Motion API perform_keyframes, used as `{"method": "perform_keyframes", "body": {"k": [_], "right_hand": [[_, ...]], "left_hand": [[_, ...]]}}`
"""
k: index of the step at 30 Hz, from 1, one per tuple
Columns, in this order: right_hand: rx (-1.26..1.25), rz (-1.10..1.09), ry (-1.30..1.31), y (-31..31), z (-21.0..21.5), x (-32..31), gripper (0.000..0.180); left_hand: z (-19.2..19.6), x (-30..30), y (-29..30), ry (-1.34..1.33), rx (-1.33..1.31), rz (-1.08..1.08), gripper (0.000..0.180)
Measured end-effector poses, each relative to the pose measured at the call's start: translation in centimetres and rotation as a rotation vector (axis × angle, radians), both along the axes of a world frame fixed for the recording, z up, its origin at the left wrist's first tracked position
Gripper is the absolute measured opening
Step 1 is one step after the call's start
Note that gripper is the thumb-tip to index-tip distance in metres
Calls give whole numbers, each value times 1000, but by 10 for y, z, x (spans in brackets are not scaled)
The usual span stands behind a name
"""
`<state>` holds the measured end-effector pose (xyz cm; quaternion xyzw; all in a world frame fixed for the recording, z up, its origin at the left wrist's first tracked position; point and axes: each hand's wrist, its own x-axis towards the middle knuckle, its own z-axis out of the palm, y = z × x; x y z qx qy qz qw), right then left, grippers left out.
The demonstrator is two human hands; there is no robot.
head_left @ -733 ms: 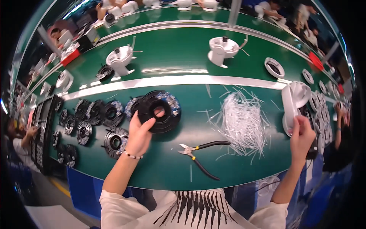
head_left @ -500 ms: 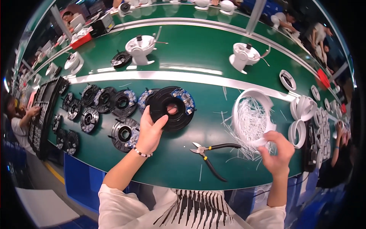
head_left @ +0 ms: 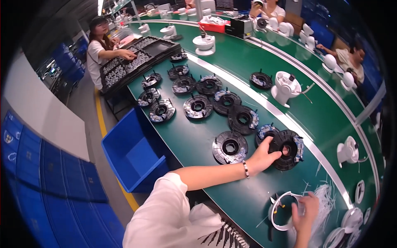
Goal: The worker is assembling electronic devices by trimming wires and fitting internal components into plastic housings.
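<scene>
My left hand [head_left: 264,158] is closed on the edge of a black round plate [head_left: 286,162] with a blue circuit board along its rim. The thumb lies across its face, and a fingertip shows through the centre hole. Behind it, another plate is partly covered. My right hand [head_left: 307,208], slightly blurred, grips the side of a white plastic ring [head_left: 283,227], its fingers curled at the rim. Below this ring lie side cutters with black and yellow handles [head_left: 271,234], partly hidden. Beside my right hand spreads a heap of thin white plastic strips [head_left: 324,202].
Several similar black plates [head_left: 198,106] lie on the green table. A blue bin [head_left: 136,153] stands beside the table's near edge. At the far left, a co-worker [head_left: 97,51] reaches into a black parts tray [head_left: 159,47]. White housings [head_left: 285,89] stand across the metal rail.
The view has swung left, bringing the blue bin and the co-worker's tray into sight. My right hand has drawn the white ring off the strips and over the cutters; my left still holds the plate.
</scene>
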<state>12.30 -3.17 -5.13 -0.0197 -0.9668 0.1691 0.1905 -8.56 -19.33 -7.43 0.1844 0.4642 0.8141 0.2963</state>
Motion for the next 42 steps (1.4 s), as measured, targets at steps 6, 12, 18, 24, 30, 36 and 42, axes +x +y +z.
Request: {"method": "perform_keyframes", "body": {"k": [6,12,18,24,30,36,42], "right_hand": [[13,34,-431,-27,27,17,112],[-138,-16,-362,-25,26,-4,124],[-100,-112,-329,-32,16,1,115],[-241,-72,-162,-27,35,-2,96],[-852,-249,231,-11,34,-16,109],[-699,47,185,-32,35,-65,107],[-490,62,132,-36,38,-62,113]], "left_hand": [[2,2,19,-1,-36,4,42],[1,-11,4,-29,43,6,41],[-32,-14,23,192,-70,59,38],[-8,4,12,205,-18,94,44],[-25,43,36,325,51,-287,64],[16,26,-9,-277,196,-700,81],[15,22,9,-659,402,-713,60]]}}
